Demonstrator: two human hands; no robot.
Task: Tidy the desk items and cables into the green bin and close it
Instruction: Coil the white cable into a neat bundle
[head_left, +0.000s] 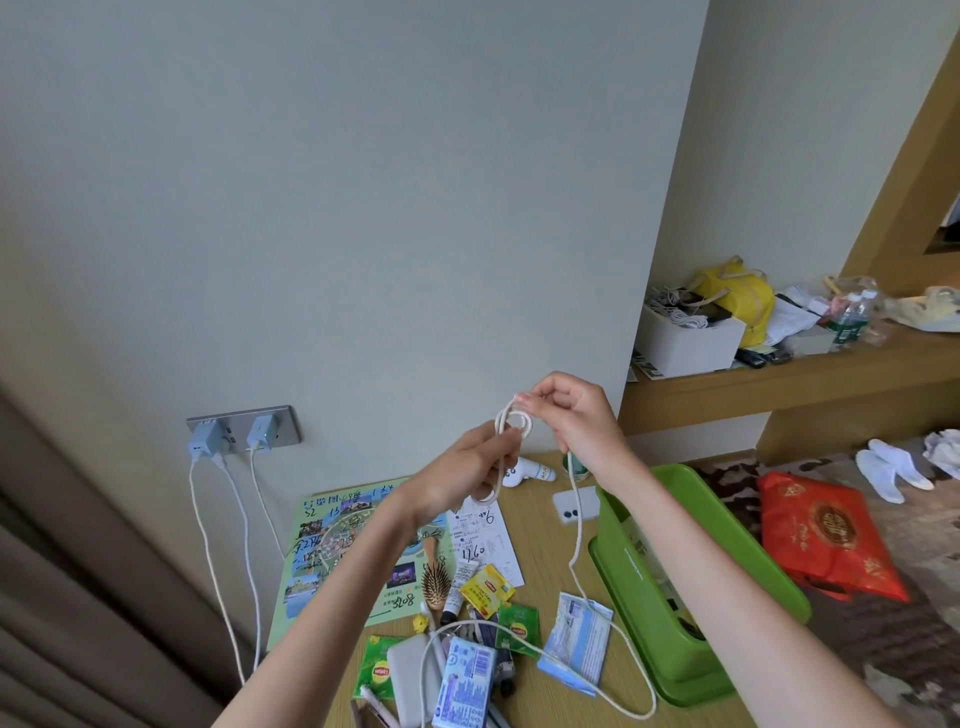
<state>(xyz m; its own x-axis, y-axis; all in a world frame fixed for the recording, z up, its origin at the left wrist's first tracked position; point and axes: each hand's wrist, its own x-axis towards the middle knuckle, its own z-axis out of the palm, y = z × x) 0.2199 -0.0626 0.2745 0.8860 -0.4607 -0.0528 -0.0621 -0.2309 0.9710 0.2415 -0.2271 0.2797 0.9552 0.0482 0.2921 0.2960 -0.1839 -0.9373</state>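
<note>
Both hands are raised above the surface (545, 561) and work one white cable (575, 540): the left hand (467, 467) pinches the small coil (511, 422) from below, and the right hand (571, 421) pinches the top of the loops between thumb and fingertips. The cable's free length drops from the right hand, runs down beside the green bin (634, 587) and lies in a wide loop over the clutter near the front edge. The bin stands open at the right of the surface; what it holds is hidden behind the right arm. I judge the task to be at an early stage, since nearly everything is outside the bin: the tea sachets (488, 590), hairbrush (435, 577), power bank (410, 675), blue packet (465, 680), phone (574, 506) and printed map (343, 561). Two more cables hang from the chargers (205, 439) in the wall socket. Coiling, loading and closing the bin are all left to do
</note>
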